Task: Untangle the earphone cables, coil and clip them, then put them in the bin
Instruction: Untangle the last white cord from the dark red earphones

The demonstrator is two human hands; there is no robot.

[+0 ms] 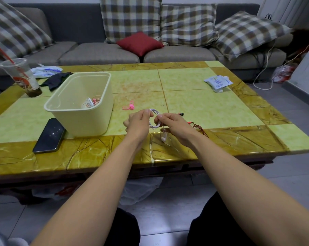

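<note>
The bin (82, 105) stands left of centre on the desk (185, 80), with earphones (90, 102) inside it. A phone (49, 135) lies at its lower left, a cup (20, 77) at upper left. A clip (129, 106) lies right of the bin. Both hands (139, 123) (175, 127) hold a coiled cable (154, 119) at centre; another cable (198, 127) lies just right. A packet (218, 82) lies upper right.
</note>
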